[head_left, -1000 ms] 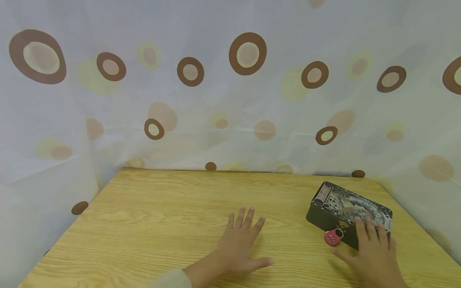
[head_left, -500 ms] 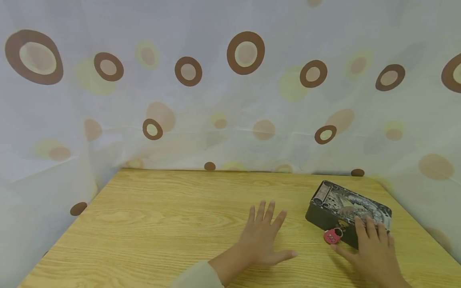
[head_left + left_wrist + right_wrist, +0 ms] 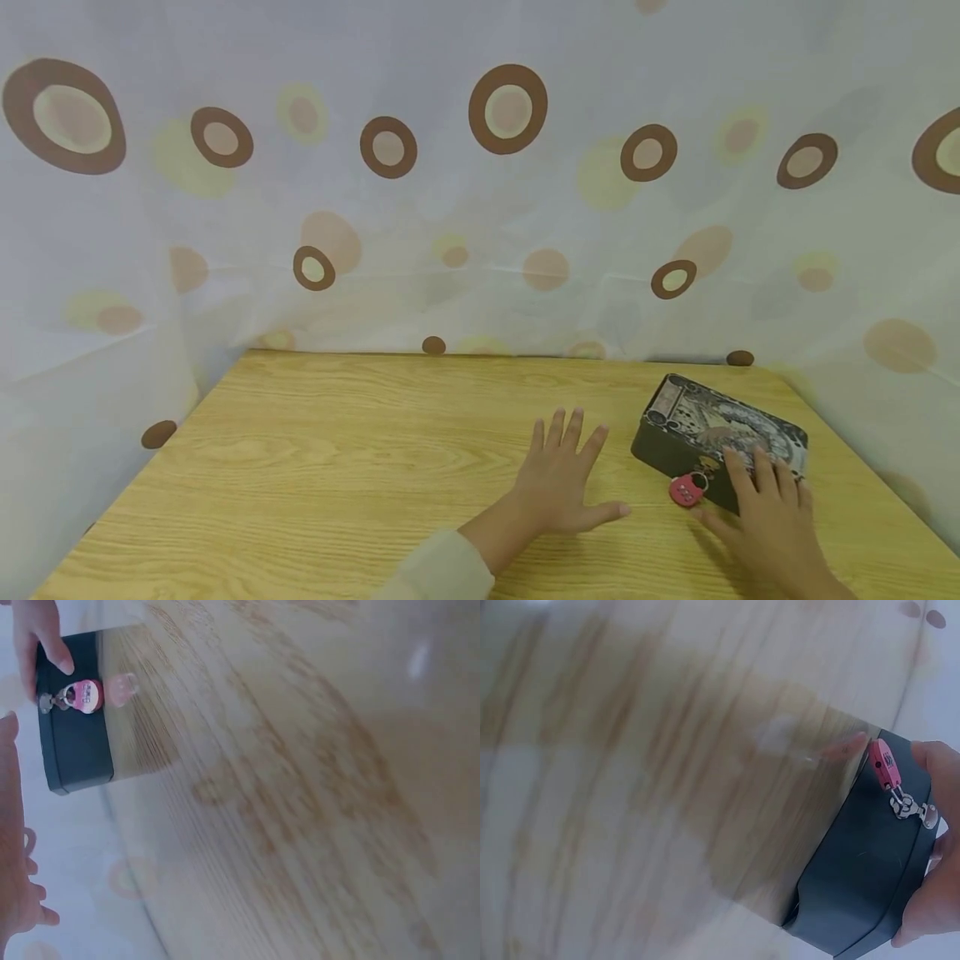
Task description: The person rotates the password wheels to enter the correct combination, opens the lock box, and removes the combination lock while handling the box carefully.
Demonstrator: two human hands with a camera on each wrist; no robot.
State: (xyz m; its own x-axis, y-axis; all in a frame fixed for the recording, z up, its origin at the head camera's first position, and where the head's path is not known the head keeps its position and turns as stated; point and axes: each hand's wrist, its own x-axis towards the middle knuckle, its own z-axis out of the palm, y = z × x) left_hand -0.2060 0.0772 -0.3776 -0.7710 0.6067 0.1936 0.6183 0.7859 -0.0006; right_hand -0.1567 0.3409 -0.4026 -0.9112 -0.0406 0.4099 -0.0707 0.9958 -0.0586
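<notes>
A dark rectangular box (image 3: 651, 448) with an ornate picture on its lid sits at the right of the table. From the metal latch (image 3: 907, 806) on its front hangs a small pink combination padlock (image 3: 686, 490), also seen in the left wrist view as a pink padlock (image 3: 88, 696). My right hand (image 3: 776, 521) is at the box's near right part, fingers extended over the front edge of the lid and thumb close to the padlock. To the left of the box, my left hand (image 3: 555, 487) is spread over the table, palm down, holding nothing.
The wood-grain table (image 3: 337, 450) has a glossy surface that reflects the box and padlock. A pale curtain (image 3: 450, 208) with brown, yellow and peach circles stands along its back and both sides.
My left hand has moved right and slightly forward, nearer the box, its fingers still spread. The right hand stays at the box, which keeps its place on the table.
</notes>
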